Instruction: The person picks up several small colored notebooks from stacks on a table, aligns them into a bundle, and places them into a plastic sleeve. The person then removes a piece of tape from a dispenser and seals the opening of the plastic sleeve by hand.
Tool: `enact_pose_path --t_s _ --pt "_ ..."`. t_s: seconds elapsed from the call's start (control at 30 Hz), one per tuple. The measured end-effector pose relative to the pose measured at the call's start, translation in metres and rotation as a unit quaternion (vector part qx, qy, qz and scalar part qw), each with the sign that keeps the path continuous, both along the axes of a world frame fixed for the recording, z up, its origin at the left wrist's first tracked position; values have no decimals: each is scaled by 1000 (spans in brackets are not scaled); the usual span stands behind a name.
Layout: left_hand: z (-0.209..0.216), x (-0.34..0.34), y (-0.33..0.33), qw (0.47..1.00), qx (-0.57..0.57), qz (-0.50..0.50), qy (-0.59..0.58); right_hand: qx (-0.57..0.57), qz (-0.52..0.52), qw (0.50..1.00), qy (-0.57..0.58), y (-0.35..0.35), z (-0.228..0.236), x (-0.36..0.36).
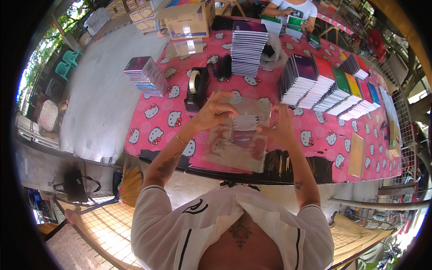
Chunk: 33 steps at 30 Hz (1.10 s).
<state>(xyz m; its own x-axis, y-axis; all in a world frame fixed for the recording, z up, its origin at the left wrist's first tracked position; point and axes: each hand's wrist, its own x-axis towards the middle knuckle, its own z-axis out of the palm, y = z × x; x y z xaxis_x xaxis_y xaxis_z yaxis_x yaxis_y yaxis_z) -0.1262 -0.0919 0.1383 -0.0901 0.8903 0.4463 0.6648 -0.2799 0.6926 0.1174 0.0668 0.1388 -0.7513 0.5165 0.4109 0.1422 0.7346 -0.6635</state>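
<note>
A small spiral notebook (245, 123) with a white page and a purple lower part lies in front of me on a clear plastic sheet (218, 155). My left hand (217, 110) is at the notebook's upper left, its fingers bent but apart. On the other side, my right hand (281, 124) has its fingers stretched away from me, with the thumb by the notebook's right edge. More clear plastic (248, 104) shows between the hands. Whether either hand touches it is hard to make out. A black tape dispenser (196, 89) with a tape roll stands beyond my left hand.
Notebook stacks stand on the pink patterned tablecloth (174, 119): a tall purple stack (248, 48), a smaller left stack (145, 75), and a multicoloured row (315, 85) at right. An open cardboard box (189, 23) is at the back. A co-worker (294, 13) opposite handles green notebooks.
</note>
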Motion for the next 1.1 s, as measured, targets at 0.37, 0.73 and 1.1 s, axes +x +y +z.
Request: enact_pose_path --t_s 0.37,0.73,1.1 --pt "-48 38 51 994 12 95 50 29 201 979 6 -6 -83 -8" --pt "-80 7 31 904 -271 -10 -330 -475 194 858 -27 39 -89 -54" --pt "-39 65 -12 949 11 69 308 132 204 967 71 3 -69 -13"
